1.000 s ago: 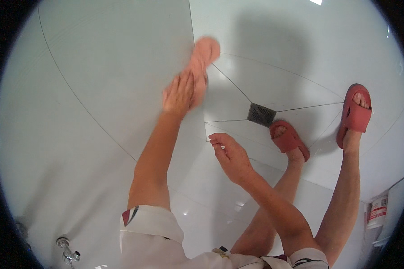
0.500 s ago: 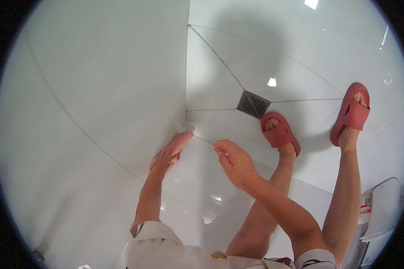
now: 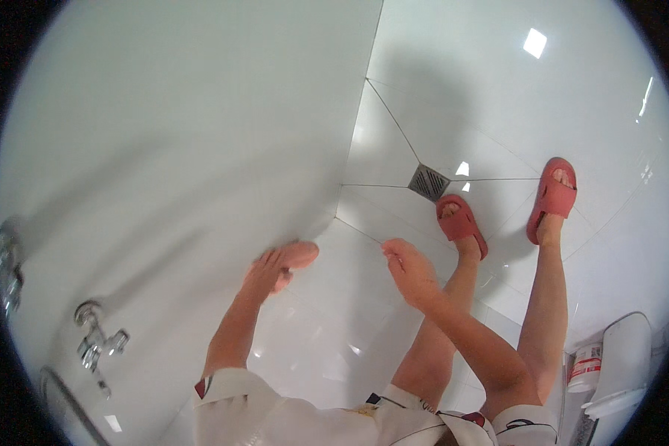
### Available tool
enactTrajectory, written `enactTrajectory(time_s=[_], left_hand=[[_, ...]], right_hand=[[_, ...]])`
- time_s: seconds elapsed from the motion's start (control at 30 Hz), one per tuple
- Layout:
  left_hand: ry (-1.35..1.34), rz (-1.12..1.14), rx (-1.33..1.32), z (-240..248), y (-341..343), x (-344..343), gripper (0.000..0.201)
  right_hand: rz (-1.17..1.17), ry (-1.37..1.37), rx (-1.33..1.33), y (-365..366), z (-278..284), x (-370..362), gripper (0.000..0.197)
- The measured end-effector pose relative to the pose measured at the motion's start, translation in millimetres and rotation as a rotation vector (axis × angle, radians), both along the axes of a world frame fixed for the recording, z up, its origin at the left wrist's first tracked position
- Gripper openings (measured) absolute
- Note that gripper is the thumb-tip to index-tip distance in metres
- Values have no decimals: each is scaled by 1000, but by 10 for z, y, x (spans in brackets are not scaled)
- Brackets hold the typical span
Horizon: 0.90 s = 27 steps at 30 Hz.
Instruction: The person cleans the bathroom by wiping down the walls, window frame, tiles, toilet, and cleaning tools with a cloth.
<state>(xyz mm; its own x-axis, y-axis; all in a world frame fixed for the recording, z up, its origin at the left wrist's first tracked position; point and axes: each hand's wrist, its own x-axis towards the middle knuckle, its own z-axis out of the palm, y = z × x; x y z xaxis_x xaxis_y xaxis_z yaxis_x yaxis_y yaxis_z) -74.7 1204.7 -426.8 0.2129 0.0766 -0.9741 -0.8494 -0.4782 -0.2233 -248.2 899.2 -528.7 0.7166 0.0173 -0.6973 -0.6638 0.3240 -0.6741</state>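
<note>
My left hand [image 3: 264, 273] is closed over a smooth pink oblong object [image 3: 302, 254]. It rests at the glossy white wall [image 3: 201, 186], close to the corner, though I cannot tell whether it touches. What kind of object it is does not show clearly. To its right, my right hand [image 3: 410, 273] hangs over the white floor with the fingers curled in. Anything inside those fingers is hidden. Beyond the hands, a dark square drain grate [image 3: 429, 183] is set in the tiled floor.
Red slippers are on my feet, one slipper [image 3: 462, 219] beside the drain, the other slipper [image 3: 554, 195] farther right. A chrome tap [image 3: 97, 346] juts from the wall at lower left. A white tub with a red label [image 3: 586, 366] stands at lower right beside a white panel [image 3: 623, 353].
The view has swung left, bringing the chrome tap into sight. My left hand with the pink object has shifted back from the wall corner. My right hand stays curled.
</note>
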Motion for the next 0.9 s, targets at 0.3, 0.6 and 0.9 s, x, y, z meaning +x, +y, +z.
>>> enactTrajectory(time_s=[0.3, 0.6, 0.9], left_hand=[[-246, -718, -203, -959, -1526, 847, 61], [-94, 357, 526, 630, -538, -195, 42], [-418, 1157, -143, 1894, 235, -1673, 27]], right_hand=[[-10, 107, -21, -471, 210, -303, 20], [195, 50, 23, -276, 727, -544, 20], [380, -111, -6, -395, 1545, -815, 25]])
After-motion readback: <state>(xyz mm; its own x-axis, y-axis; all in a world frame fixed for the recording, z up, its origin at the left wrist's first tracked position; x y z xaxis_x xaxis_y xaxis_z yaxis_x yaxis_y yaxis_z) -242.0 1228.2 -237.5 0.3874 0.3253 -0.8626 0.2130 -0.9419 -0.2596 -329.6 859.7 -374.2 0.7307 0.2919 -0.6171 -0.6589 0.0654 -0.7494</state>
